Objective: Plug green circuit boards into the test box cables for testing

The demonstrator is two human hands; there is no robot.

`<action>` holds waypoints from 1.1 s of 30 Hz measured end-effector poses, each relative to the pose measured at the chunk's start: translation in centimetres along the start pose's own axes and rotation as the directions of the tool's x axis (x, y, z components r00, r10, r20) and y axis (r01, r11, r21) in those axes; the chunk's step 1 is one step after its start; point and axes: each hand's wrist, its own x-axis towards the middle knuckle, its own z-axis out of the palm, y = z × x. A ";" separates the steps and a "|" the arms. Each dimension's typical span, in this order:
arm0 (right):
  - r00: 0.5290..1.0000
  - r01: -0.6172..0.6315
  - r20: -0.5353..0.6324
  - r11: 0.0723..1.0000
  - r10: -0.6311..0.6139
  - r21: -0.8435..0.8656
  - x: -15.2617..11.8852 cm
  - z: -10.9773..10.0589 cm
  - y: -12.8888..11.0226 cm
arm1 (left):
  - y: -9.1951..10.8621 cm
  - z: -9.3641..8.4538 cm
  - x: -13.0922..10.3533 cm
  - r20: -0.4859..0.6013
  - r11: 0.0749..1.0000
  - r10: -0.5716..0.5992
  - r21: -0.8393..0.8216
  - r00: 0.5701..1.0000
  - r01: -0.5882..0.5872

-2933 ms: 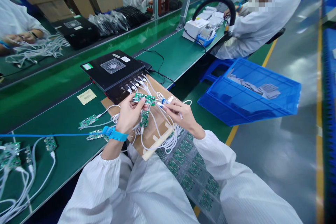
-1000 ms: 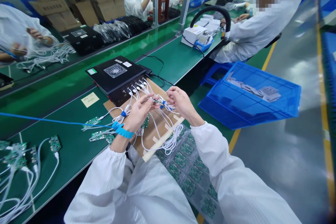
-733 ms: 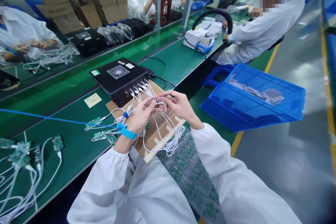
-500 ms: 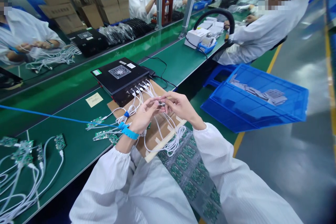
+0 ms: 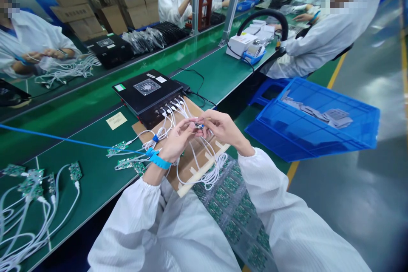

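A small circuit board [image 5: 199, 126] is pinched between my two hands above a brown cardboard sheet [image 5: 188, 162]. My left hand [image 5: 179, 137], with a blue strap [image 5: 158, 160] at its wrist, is closed on the board's left side. My right hand [image 5: 220, 128] has its fingers closed at the right side of the same board. Behind them, white cables [image 5: 172, 114] are plugged into the front of a black box [image 5: 148, 93] with a fan grille. Looped white cable [image 5: 214, 174] hangs at the cardboard's near edge. The fingers partly hide the board.
More green boards [image 5: 30, 182] with white cables lie on the green bench [image 5: 95, 178] at left. Trays of boards [image 5: 234, 210] lie below my hands. A blue bin [image 5: 314, 123] stands at right. Co-workers sit across and farther along.
The view has shifted slightly. My right-hand fingers have moved a little at the board, and a small blue part now shows there. A co-worker's hand at upper right has moved.
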 end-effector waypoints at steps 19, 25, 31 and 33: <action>0.998 0.060 -0.006 0.996 -0.061 -0.058 0.8 0.5 0.1 | -0.1 0.2 0.5 -0.051 0.965 -0.098 -0.247 0.994 0.083; 0.995 -0.081 0.049 0.996 0.082 -0.028 1.1 -0.1 0.1 | 0.3 0.0 0.4 -0.065 0.965 -0.144 -0.228 0.987 0.126; 0.983 -0.175 0.062 0.984 0.173 0.035 1.3 -0.7 0.1 | 0.4 0.2 0.2 -0.080 0.969 -0.139 -0.217 0.987 0.119; 0.990 -0.133 0.044 0.990 0.131 0.038 1.4 -0.5 0.3 | 0.3 0.3 0.4 -0.104 0.967 -0.141 -0.227 0.985 0.114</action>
